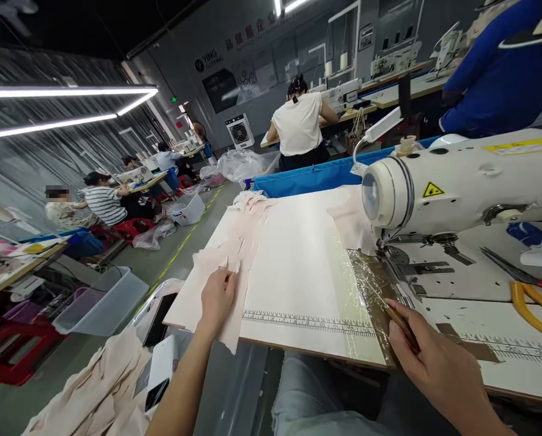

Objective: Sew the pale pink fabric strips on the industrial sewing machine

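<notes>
My left hand [218, 300] pinches the edge of a pale pink fabric piece [182, 306] at the left end of the sewing table [293, 272]. More pink pieces lie in a loose pile [252, 221] beyond it. In my right hand [434, 357] is an awl [402, 324] with a wooden handle; its thin metal point aims toward the sewing machine [461, 181]. Under the needle area rests another pink fabric piece [355, 221], apart from both hands. Brown tape [370, 284] covers the table between the awl and the machine's needle plate.
Yellow-handled scissors [525, 297] lie right of the machine. A ruler strip [307, 321] runs along the table's front. Below left are heaped pink fabric [98, 387], a white device [161, 363] and a dark phone [159, 318]. Co-workers sit ahead, one in a white top [298, 124].
</notes>
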Demonstrator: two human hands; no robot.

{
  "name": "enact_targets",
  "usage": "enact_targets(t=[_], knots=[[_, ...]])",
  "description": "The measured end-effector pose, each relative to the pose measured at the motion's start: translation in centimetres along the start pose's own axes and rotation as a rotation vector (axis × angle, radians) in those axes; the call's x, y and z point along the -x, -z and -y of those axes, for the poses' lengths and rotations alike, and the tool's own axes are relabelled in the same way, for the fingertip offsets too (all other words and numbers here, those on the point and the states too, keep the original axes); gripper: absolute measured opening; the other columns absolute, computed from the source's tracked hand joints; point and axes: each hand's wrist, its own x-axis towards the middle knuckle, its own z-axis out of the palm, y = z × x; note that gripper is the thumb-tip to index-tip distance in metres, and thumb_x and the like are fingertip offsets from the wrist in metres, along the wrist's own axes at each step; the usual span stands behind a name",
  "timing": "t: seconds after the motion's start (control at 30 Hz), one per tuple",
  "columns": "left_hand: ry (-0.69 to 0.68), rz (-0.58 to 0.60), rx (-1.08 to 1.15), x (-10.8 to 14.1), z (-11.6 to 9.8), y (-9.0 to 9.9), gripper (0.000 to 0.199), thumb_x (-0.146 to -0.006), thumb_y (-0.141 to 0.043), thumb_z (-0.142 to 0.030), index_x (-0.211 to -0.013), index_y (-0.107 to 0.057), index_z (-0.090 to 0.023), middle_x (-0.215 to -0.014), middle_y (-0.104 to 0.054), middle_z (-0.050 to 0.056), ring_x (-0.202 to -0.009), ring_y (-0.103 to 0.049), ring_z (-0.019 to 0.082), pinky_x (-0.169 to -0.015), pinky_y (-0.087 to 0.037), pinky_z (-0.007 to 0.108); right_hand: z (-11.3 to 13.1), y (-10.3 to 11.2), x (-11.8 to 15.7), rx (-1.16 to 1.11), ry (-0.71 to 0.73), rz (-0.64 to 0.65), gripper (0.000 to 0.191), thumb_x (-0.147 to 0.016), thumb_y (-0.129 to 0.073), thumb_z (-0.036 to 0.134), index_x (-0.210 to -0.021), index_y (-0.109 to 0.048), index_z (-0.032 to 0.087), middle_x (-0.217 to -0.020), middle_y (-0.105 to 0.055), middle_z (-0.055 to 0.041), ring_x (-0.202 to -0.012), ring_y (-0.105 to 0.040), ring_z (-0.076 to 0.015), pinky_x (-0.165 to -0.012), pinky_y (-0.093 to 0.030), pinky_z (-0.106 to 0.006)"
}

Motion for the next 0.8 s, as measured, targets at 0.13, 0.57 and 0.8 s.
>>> enact_targets(t=[0.13,0.57,0.8], knots=[[0.059,0.064,0.383,1.3,-3.4,-0.1,0.035,-0.093,-0.037,-0.051,-0.079,-0.048,-0.021,-0.065,-0.046,-0.002,-0.06,-0.048,0.015,-0.058,-0.043,0.026,1.1,0.0,-1.4,-0.424,-0.278,0.034,0.031,-0.093,-0.049,0.054,-0.098,-0.058,0.024,-0.074,-0.072,-0.0045,-0.054,-0.066,-0.0209,-0.043,-0.049,-0.029],[-0.611,1.397,0.829,9.3,-13.5,-2.3,0.038,-0.089,-0.052,-0.059,-0.095,-0.066,-0.024,-0.092,-0.069,0.006,-0.081,-0.064,0.019,-0.072,-0.048,0.026,6.3,-0.8,-5.0,-1.239,-0.552,0.535,0.04,-0.083,-0.064,0.058,-0.086,-0.049,0.021,-0.07,-0.063,0.0043,-0.045,-0.057,-0.0088,-0.047,-0.043,-0.022],[-0.702,0.461,0.247,-2.1,-12.6,-4.7,0.03,-0.098,-0.038,-0.025,-0.103,-0.066,-0.018,-0.108,-0.069,0.01,-0.099,-0.065,0.021,-0.087,-0.053,0.035,3.0,6.2,3.6,-1.079,-0.727,0.569,0.046,-0.085,-0.058,0.065,-0.093,-0.06,0.02,-0.075,-0.063,-0.0007,-0.045,-0.051,-0.0096,-0.051,-0.044,-0.026]])
